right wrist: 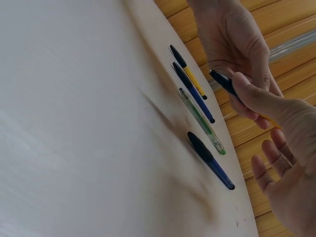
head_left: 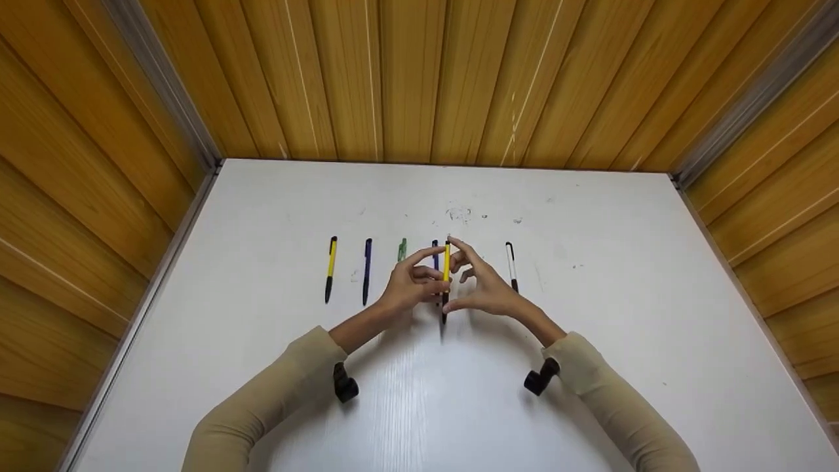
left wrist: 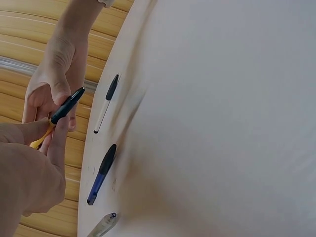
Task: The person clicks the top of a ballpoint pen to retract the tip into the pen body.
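Observation:
Above the white table, a yellow pen with a black grip (head_left: 447, 262) is held between both hands, its dark tip toward the person. My left hand (head_left: 408, 285) pinches it around the middle with thumb and fingers. At its right side, my right hand (head_left: 488, 288) has the index fingertip by the top end and the thumb on the black grip (right wrist: 226, 83); its other fingers are bent loosely away from the barrel. Behind the hands lies a blue pen (right wrist: 212, 163), partly covered in the head view. A white pen with black ends (left wrist: 105, 106) rests right of it.
Left of the hands, another yellow-black pen (head_left: 331, 262), a dark blue pen (head_left: 367, 272) and a green clear pen (head_left: 402, 250) lie in a spaced row on the white table (head_left: 275, 196). Wood-panelled walls (head_left: 406, 78) border the table. Small black marks (head_left: 459, 214) dot its surface.

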`<state>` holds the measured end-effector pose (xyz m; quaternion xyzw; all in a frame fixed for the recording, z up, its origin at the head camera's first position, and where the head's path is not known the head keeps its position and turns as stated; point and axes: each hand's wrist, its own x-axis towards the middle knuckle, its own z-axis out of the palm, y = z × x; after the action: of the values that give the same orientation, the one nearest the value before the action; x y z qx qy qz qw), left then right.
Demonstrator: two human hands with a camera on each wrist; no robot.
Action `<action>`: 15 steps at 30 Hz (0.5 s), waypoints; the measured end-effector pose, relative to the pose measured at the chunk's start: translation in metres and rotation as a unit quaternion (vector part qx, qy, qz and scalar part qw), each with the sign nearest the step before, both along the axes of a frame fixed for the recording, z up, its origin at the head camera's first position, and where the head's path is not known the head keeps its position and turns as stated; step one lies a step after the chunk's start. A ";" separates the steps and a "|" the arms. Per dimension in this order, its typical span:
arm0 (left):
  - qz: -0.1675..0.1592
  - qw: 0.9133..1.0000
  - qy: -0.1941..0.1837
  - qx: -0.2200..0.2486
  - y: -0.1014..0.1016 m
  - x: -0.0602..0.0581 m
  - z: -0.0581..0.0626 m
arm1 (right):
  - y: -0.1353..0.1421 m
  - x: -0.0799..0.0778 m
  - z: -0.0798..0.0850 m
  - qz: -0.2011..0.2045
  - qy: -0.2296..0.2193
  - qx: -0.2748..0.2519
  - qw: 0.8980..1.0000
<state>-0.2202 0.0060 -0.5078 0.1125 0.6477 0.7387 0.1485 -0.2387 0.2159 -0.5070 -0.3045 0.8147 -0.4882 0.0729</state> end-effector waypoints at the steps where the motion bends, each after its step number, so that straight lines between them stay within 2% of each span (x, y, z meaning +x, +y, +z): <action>1: 0.001 1.000 0.001 -0.002 0.000 0.000 -0.001 | 0.000 0.000 -0.001 0.000 0.002 0.001 1.000; 7: 0.008 1.000 -0.005 -0.014 -0.001 0.001 -0.002 | -0.002 0.001 0.000 -0.001 0.012 0.013 1.000; 15: 0.017 1.000 -0.019 -0.018 -0.001 -0.001 0.001 | -0.006 0.002 0.000 -0.012 0.021 -0.002 1.000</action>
<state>-0.2213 0.0053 -0.5071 0.0849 0.6600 0.7312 0.1499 -0.2364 0.2103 -0.5073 -0.3049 0.8186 -0.4842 0.0494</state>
